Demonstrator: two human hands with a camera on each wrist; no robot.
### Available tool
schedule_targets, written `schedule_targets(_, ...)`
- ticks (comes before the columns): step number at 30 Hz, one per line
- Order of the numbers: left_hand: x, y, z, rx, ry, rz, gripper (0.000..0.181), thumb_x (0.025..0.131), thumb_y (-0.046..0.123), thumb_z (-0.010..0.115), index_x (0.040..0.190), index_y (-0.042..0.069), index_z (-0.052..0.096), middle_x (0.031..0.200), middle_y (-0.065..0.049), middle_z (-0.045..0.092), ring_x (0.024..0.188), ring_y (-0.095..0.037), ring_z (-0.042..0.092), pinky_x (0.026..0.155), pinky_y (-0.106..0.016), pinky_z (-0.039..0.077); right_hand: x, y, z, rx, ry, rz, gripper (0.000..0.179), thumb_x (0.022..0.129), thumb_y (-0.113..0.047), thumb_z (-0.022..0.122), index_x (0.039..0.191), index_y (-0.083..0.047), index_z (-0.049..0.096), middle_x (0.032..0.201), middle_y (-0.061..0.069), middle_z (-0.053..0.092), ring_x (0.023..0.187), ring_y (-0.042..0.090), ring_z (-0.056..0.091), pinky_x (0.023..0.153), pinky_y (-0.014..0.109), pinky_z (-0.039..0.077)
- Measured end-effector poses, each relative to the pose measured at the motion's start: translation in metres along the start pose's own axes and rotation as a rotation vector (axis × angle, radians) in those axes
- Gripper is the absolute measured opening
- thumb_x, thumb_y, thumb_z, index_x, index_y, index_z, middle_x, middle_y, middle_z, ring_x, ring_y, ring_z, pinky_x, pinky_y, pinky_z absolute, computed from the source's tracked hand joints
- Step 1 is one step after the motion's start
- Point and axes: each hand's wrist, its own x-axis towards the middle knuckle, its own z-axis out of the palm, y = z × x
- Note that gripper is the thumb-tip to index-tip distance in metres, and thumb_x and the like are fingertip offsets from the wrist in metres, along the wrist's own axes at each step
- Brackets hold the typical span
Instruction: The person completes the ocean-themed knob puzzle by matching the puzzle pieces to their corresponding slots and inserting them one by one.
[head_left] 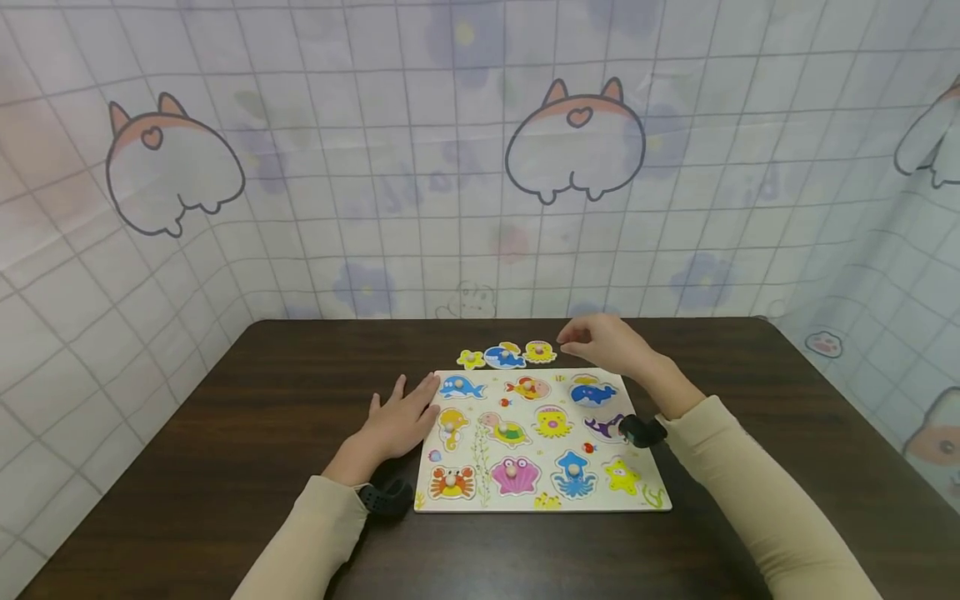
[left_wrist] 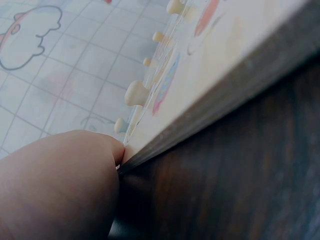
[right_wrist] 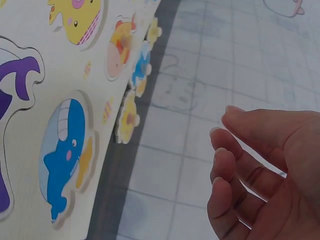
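My left hand [head_left: 401,421] lies with fingers spread at the left edge of a white wooden sea-animal knob puzzle board [head_left: 528,508], its fingertips touching the edge. In the left wrist view the hand [left_wrist: 60,175] meets the board's corner. My right hand [head_left: 603,343] is raised behind the board's far right, fingers loosely bent and holding nothing. Nearest to it lies a yellow octopus piece [head_left: 539,352]. Beside that sit a blue whale piece [head_left: 505,357] and a yellow star piece [head_left: 471,359], all behind the board's far edge.
Knobbed pieces sit in the board, among them a crab [head_left: 452,482], a pink shell [head_left: 515,476] and a blue squid [head_left: 573,476]. Printed pictures without knobs show at the whale [head_left: 592,393], octopus [head_left: 552,422] and star [head_left: 621,476] spots. Dark table [head_left: 300,400] surrounds the board; patterned cloth hangs behind.
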Motion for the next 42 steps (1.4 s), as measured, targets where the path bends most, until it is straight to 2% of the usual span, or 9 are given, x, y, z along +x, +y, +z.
schedule_targets(10, -0.001, -0.001, 0.000, -0.001, 0.006, 0.004, 0.063, 0.110, 0.038, 0.042, 0.165, 0.015, 0.023, 0.170, -0.007, 0.020, 0.155, -0.044, 0.005, 0.114, -0.075, 0.001, 0.023, 0.001, 0.024, 0.038, -0.004, 0.082, 0.021, 0.101, -0.012, 0.066, 0.117, -0.002, 0.074, 0.104, 0.010, 0.069, 0.096, 0.028, 0.060, 0.086, 0.045, 0.053)
schedule_targets(17, 0.000, -0.001, 0.000, -0.004, 0.006, 0.010, 0.063, 0.110, 0.038, 0.042, 0.165, 0.015, 0.022, 0.170, -0.007, 0.019, 0.155, -0.043, 0.004, 0.114, -0.075, 0.001, 0.031, 0.003, 0.039, 0.029, -0.021, 0.140, 0.018, 0.101, -0.013, 0.066, 0.116, -0.006, 0.074, 0.109, 0.010, 0.069, 0.097, 0.027, 0.060, 0.089, 0.043, 0.054)
schedule_targets(22, 0.000, -0.002, 0.000, 0.000, 0.004, 0.004, 0.064, 0.110, 0.039, 0.042, 0.166, 0.016, 0.021, 0.170, -0.006, 0.019, 0.155, -0.043, 0.003, 0.114, -0.075, 0.001, 0.035, 0.007, 0.046, 0.019, -0.034, 0.148, 0.025, 0.102, -0.010, 0.062, 0.124, -0.003, 0.070, 0.108, 0.012, 0.066, 0.093, 0.027, 0.058, 0.084, 0.040, 0.054)
schedule_targets(26, 0.001, -0.002, 0.001, 0.001, 0.004, 0.003, 0.064, 0.110, 0.038, 0.042, 0.166, 0.016, 0.020, 0.170, -0.006, 0.019, 0.155, -0.043, 0.003, 0.114, -0.075, 0.000, 0.039, 0.012, 0.049, 0.011, -0.051, 0.167, 0.030, 0.104, -0.010, 0.058, 0.132, -0.003, 0.065, 0.113, 0.014, 0.063, 0.096, 0.028, 0.057, 0.086, 0.040, 0.054)
schedule_targets(33, 0.002, 0.000, 0.002, 0.000, 0.001, 0.003, 0.064, 0.110, 0.039, 0.042, 0.166, 0.016, 0.021, 0.170, -0.006, 0.019, 0.155, -0.043, 0.004, 0.114, -0.075, 0.001, 0.045, 0.034, 0.048, 0.042, -0.114, 0.162, 0.037, 0.106, -0.005, 0.054, 0.142, 0.001, 0.054, 0.128, 0.021, 0.060, 0.114, 0.035, 0.058, 0.101, 0.048, 0.049)
schedule_targets(37, 0.002, 0.000, 0.001, -0.003, 0.002, 0.001, 0.064, 0.110, 0.039, 0.042, 0.166, 0.017, 0.021, 0.170, -0.006, 0.019, 0.155, -0.043, 0.003, 0.114, -0.075, 0.001, 0.046, 0.043, 0.047, 0.047, -0.137, 0.171, 0.037, 0.106, -0.004, 0.054, 0.142, 0.003, 0.054, 0.126, 0.022, 0.060, 0.113, 0.036, 0.059, 0.100, 0.048, 0.050)
schedule_targets(42, 0.000, 0.000, -0.001, -0.002, 0.002, 0.004, 0.063, 0.110, 0.038, 0.041, 0.166, 0.016, 0.021, 0.170, -0.006, 0.019, 0.155, -0.044, 0.004, 0.114, -0.075, 0.001, 0.048, 0.043, 0.047, 0.062, -0.141, 0.179, 0.035, 0.106, -0.006, 0.055, 0.139, 0.002, 0.059, 0.125, 0.020, 0.062, 0.108, 0.033, 0.060, 0.099, 0.046, 0.050)
